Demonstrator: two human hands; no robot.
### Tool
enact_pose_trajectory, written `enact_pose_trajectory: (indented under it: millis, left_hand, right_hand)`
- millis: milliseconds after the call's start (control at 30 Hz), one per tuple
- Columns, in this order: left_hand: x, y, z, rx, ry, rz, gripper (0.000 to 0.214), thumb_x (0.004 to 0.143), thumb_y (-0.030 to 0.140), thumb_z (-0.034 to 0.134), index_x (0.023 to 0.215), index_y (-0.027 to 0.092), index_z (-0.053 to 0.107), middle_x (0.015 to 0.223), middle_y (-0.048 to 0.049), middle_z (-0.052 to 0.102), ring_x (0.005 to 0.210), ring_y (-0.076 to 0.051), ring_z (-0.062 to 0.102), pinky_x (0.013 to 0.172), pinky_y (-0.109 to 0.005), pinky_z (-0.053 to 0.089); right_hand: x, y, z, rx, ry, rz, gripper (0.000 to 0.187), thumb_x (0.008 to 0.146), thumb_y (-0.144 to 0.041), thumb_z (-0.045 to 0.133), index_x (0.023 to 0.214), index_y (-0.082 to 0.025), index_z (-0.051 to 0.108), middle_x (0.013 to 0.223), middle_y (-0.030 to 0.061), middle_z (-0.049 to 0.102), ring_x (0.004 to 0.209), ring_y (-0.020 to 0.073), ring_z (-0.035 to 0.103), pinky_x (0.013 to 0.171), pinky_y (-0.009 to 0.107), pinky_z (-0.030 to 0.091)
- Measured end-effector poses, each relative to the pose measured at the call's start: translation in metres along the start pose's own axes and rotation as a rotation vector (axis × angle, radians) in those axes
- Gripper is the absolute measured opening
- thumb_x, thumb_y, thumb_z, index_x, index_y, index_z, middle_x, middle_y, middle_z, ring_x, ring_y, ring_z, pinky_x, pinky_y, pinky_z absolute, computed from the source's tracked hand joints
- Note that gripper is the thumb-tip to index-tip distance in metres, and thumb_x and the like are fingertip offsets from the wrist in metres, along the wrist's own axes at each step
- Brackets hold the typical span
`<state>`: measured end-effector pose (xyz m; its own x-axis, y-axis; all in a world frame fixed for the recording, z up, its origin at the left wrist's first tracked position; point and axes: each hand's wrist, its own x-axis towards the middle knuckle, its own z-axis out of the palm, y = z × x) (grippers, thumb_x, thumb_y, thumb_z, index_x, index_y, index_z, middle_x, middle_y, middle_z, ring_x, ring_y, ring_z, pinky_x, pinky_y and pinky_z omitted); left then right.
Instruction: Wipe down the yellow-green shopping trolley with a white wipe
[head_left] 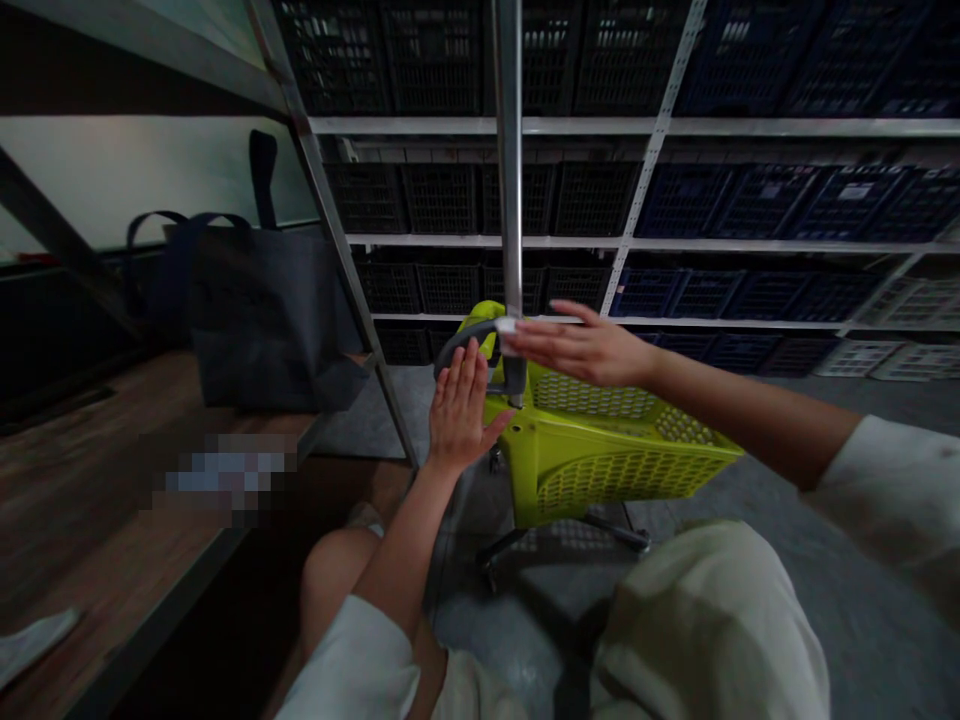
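Note:
My left hand (459, 405) is raised with its palm flat and fingers apart, right in front of the grey curved handle (450, 355) of a lime-green plastic basket cart (570, 480). My right hand (581, 348) reaches in from the right, fingers extended, with its fingertips at a vertical steel pole (508, 130). A small white piece (507, 325) sits on the pole by those fingertips. Neither hand clearly grips anything. The pole passes between my hands, and the handle's far end is hidden behind them.
Metal shelving (480, 125) holds several black and navy crates ahead. A dark grey tote bag (255, 320) stands on a wooden shelf (97, 480) at the left, beside a blurred patch. My knees and pale shorts fill the bottom. The cart's wheeled base stands on a grey floor.

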<state>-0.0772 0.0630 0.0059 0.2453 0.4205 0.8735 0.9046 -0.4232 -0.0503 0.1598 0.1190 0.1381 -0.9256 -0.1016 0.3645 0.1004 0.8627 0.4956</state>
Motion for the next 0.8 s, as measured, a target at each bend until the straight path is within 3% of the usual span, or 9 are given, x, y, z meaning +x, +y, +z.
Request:
enact_pose_trajectory:
  millis: [67, 133, 267, 367, 500, 600, 700, 800]
  left_hand:
    - [0.0, 0.001, -0.001, 0.0, -0.012, -0.008, 0.084, 0.096, 0.061, 0.036, 0.157, 0.009, 0.011, 0.163, -0.0175, 0.021, 0.153, -0.025, 0.011, 0.124, -0.041, 0.009]
    - [0.0, 0.001, -0.001, -0.002, -0.018, -0.009, 0.085, 0.096, 0.061, 0.037, 0.157, 0.008, 0.01, 0.163, -0.0178, 0.02, 0.153, -0.025, 0.01, 0.124, -0.041, 0.009]
    - [0.001, 0.001, 0.0, -0.019, -0.014, -0.019, 0.085, 0.096, 0.06, 0.038, 0.158, 0.009, 0.01, 0.163, -0.0174, 0.021, 0.153, -0.025, 0.011, 0.123, -0.042, 0.012]
    - [0.001, 0.001, 0.001, -0.02, 0.002, -0.014, 0.086, 0.095, 0.06, 0.04, 0.158, 0.009, 0.009, 0.163, -0.0172, 0.02, 0.153, -0.025, 0.012, 0.123, -0.041, 0.012]
    - [0.001, 0.002, 0.002, -0.009, 0.022, -0.004, 0.086, 0.096, 0.059, 0.04, 0.157, 0.008, 0.008, 0.163, -0.0176, 0.02, 0.154, -0.025, 0.009, 0.124, -0.041, 0.01]
    - [0.0, 0.003, 0.001, 0.003, 0.014, -0.007, 0.085, 0.097, 0.058, 0.039, 0.158, 0.009, 0.006, 0.163, -0.0173, 0.019, 0.154, -0.025, 0.008, 0.124, -0.042, 0.01]
    - [0.001, 0.003, 0.0, 0.012, 0.002, -0.004, 0.085, 0.097, 0.058, 0.038, 0.158, 0.009, 0.004, 0.163, -0.0174, 0.019, 0.154, -0.024, 0.008, 0.123, -0.041, 0.011]
    - [0.002, 0.003, 0.0, 0.02, 0.002, -0.008, 0.086, 0.096, 0.059, 0.038, 0.158, 0.009, 0.004, 0.163, -0.0174, 0.018, 0.154, -0.024, 0.008, 0.123, -0.041, 0.011]
  right_hand:
    - [0.009, 0.012, -0.01, -0.015, 0.015, 0.115, 0.066, 0.101, -0.017, 0.037, 0.157, -0.037, 0.009, 0.158, -0.0031, 0.036, 0.147, 0.0163, 0.029, 0.127, 0.043, 0.01]
    - [0.008, 0.013, -0.005, -0.002, -0.005, 0.123, 0.064, 0.102, -0.017, 0.036, 0.157, -0.038, 0.012, 0.158, -0.0033, 0.036, 0.147, 0.0156, 0.029, 0.127, 0.042, 0.01]
    - [-0.014, -0.012, 0.029, 0.06, -0.084, -0.096, 0.056, 0.103, -0.022, 0.035, 0.157, -0.025, 0.019, 0.149, 0.0029, 0.051, 0.143, 0.0124, 0.038, 0.125, 0.037, 0.02]
    - [-0.019, -0.021, 0.032, 0.089, -0.112, -0.213, 0.055, 0.104, -0.023, 0.034, 0.157, -0.019, 0.02, 0.146, 0.0048, 0.054, 0.143, 0.0103, 0.037, 0.123, 0.032, 0.025]
    - [0.002, -0.001, 0.0, -0.023, 0.002, 0.02, 0.063, 0.103, -0.019, 0.035, 0.158, -0.031, 0.007, 0.157, -0.0003, 0.039, 0.147, 0.013, 0.029, 0.126, 0.039, 0.016]
    - [0.011, 0.007, -0.004, -0.03, -0.004, 0.085, 0.064, 0.102, -0.016, 0.034, 0.157, -0.04, 0.01, 0.158, -0.0045, 0.036, 0.148, 0.0145, 0.027, 0.127, 0.041, 0.015]
    - [0.0, -0.005, 0.018, 0.002, -0.018, 0.003, 0.059, 0.103, -0.019, 0.034, 0.158, -0.03, 0.015, 0.153, 0.0011, 0.045, 0.146, 0.0148, 0.033, 0.125, 0.042, 0.021]
    - [-0.012, -0.017, 0.033, 0.088, -0.076, -0.178, 0.052, 0.103, -0.022, 0.035, 0.155, -0.019, 0.028, 0.147, 0.0044, 0.054, 0.142, 0.0126, 0.04, 0.122, 0.035, 0.03]
